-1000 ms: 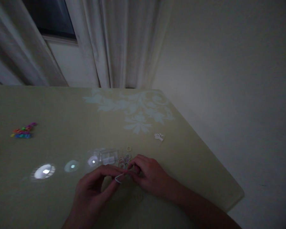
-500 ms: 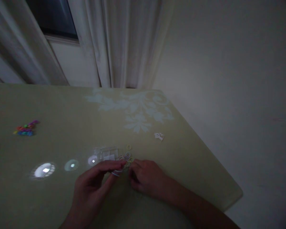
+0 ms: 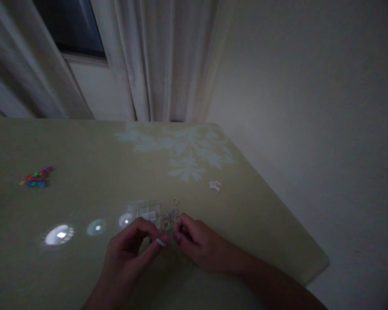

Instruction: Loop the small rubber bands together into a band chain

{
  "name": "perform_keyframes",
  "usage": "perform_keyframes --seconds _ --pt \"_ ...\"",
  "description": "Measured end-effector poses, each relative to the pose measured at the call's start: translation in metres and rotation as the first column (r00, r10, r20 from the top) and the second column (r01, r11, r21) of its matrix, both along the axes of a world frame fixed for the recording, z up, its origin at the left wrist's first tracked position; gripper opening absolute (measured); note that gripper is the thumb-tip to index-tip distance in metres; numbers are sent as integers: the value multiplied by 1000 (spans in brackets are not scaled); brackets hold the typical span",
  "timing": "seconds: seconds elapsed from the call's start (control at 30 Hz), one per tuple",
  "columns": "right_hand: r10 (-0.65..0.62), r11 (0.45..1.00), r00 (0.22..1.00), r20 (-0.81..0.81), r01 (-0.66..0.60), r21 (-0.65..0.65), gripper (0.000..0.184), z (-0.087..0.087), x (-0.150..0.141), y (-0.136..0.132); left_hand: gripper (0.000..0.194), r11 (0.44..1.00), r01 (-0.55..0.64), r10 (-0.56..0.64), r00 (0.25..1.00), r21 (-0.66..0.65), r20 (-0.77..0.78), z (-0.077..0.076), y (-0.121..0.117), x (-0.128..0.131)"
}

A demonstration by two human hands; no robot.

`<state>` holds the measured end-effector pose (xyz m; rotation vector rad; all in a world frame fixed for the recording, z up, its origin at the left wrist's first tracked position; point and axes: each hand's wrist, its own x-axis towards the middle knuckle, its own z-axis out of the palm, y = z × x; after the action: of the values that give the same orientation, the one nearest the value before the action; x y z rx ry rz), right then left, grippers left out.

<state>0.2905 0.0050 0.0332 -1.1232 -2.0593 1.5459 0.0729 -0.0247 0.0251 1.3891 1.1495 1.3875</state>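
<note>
My left hand point(image 3: 127, 254) is closed, thumb and index finger pinched together. A small white band point(image 3: 161, 242) lies across the thumb tip, held in this pinch. Just right of it, my right hand point(image 3: 197, 243) is closed too, its thumb and fingertips together; what they hold, if anything, is too small to make out. Beyond the fingertips is a small pile of pale rings point(image 3: 166, 224), like little elastic bands, partly covered by the right fingers. A single yellow ring point(image 3: 175, 201) lies behind the pile. Left of the rings sits a clear plastic box point(image 3: 148, 207).
Small white pieces point(image 3: 215, 186) lie farther back to the right on the table point(image 3: 93, 168). A cluster of colourful pieces point(image 3: 37, 177) is at the far left. A faint ring point(image 3: 188, 263) rests below my right hand. Curtains and a wall border the table.
The left thumb and index finger have drawn together and shifted slightly down, uncovering more of the rings. The right fingertips have turned slightly up and inward, closing into a tighter pinch.
</note>
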Motion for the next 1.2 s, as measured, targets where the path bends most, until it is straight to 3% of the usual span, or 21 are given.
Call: perform_keyframes --seconds 0.13,0.23,0.33,0.43,0.5,0.6,0.7,0.83,1.07,1.13,1.2 --pt "-42 995 981 -188 24 -100 23 -2 -1 -3 3 988 147 -144 988 52 -59 -9 4 -1" --pt "-64 985 951 -304 12 -171 33 -3 -2 -3 18 966 216 -199 972 144 -123 -16 5 -4" --pt "-80 964 934 -349 -16 -266 41 -3 -3 -3 25 952 234 -197 962 198 -189 -19 3 -6" --pt "-141 942 932 -333 24 -334 47 -5 -6 0 20 965 188 -164 977 183 -138 -15 0 -6" --pt "-188 954 944 -271 111 -277 45 -8 -6 4 12 986 110 -105 993 122 -45 -10 -2 -5" --pt "-194 981 977 -88 194 -13 29 -17 -5 9 2 1000 -11 11 1000 8 26 -3 -1 -3" --pt "-105 976 991 83 87 200 15 -26 -4 11 7 998 -58 58 998 -28 0 1 2 -3" --pt "-15 926 975 223 -70 372 16 -31 -5 9 8 996 -79 79 997 -35 7 3 5 -3" --pt "-30 846 871 490 -239 477 14 -30 -11 3 16 993 -75 82 993 -87 89 -2 1 -5" --pt "-40 861 882 470 -208 464 11 -28 -10 3 17 993 -78 87 990 -90 110 -5 2 -6" --pt "-34 919 936 349 -108 378 9 -23 -7 4 19 992 -71 85 987 -101 138 -5 4 -6"
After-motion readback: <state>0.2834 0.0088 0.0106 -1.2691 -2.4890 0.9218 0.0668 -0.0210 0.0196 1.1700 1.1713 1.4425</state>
